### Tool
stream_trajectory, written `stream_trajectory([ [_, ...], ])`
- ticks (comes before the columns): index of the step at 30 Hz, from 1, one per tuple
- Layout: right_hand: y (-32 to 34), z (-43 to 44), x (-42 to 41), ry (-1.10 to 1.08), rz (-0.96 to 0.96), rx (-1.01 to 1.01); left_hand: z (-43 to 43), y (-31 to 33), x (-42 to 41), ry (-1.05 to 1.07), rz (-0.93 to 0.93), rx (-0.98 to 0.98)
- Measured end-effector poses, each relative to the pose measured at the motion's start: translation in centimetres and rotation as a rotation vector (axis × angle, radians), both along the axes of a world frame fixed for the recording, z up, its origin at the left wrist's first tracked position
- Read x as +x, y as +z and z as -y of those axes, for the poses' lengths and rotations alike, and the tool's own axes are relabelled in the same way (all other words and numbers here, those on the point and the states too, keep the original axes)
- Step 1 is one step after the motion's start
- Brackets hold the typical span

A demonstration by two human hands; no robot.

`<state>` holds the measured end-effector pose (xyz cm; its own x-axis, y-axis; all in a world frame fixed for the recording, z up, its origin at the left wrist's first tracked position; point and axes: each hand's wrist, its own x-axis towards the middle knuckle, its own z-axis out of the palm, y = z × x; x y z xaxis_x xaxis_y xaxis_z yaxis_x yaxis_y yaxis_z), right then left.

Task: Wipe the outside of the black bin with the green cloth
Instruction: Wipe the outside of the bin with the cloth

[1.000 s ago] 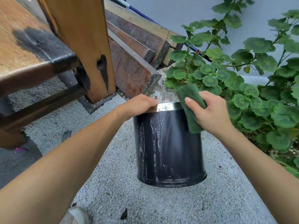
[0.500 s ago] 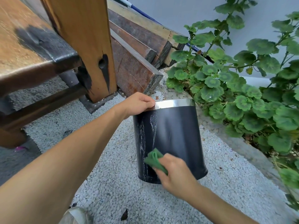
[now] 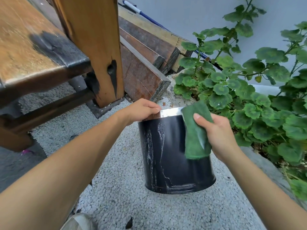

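Timber crowds your left: a worn wooden bench [image 3: 33, 52], then stacked brown planks [image 3: 146, 52]. Your left hand [image 3: 141, 110] is closed on the silver rim of the round black bin [image 3: 167, 155] standing on pale gravel [image 3: 116, 188]. Your right hand [image 3: 217, 133] clasps the folded green cloth [image 3: 196, 130] against the bin's upper side. Leafy green plants [image 3: 249, 97] press close beside it.

I stand on pale gravel [image 3: 116, 188]. A worn wooden bench [image 3: 33, 55] and thick post [image 3: 93, 47] are on my left, stacked timbers [image 3: 146, 47] beyond, a leafy plant [image 3: 249, 97] right, against a grey wall [image 3: 191, 14].
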<state>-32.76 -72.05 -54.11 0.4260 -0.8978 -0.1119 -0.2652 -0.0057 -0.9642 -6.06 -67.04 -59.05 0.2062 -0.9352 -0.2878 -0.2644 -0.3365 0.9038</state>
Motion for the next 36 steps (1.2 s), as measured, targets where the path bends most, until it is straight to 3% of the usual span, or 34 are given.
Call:
stream_trajectory([
  [3,-0.1,1.1,2.2,0.003,-0.267,-0.386,-0.1,0.3,-0.5,0.017,-0.045,-0.013],
  [5,-1.1,0.2,3.7,0.02,-0.418,-0.534,-0.1,0.5,-0.8,0.026,-0.102,-0.033],
  [11,-5.9,-5.6,4.7,0.183,-0.445,-0.703,0.1,0.3,-1.3,0.038,-0.205,-0.047],
  [17,-11.1,-12.0,1.2,0.416,-0.497,-0.538,0.1,0.4,-1.2,0.014,-0.142,-0.048],
  [20,-10.9,-12.9,-0.4,0.408,-0.499,-0.242,0.0,0.5,-1.3,0.006,-0.133,-0.051],
  [23,-9.0,-11.6,-1.9,0.25,-0.16,0.297,0.0,0.6,-1.5,-0.023,-0.129,-0.042],
  [25,-6.7,-9.8,-2.8,0.166,0.048,0.51,-0.1,0.9,-1.8,-0.063,-0.113,-0.046],
  [27,-4.1,-7.5,-3.6,0.198,0.13,0.507,-0.2,1.4,-2.3,-0.125,-0.08,-0.06],
  [30,-0.4,-3.6,-4.4,0.261,0.137,0.282,-0.4,2.6,-3.6,-0.257,-0.017,-0.061],
  [33,2.6,-0.5,-5.2,0.395,-0.072,-0.038,-1.0,3.7,-5.2,-0.437,-0.003,-0.057],
  [36,3.9,0.0,-5.3,0.662,-0.408,-0.13,-2.0,3.9,-6.6,-0.537,0.011,-0.105],
])
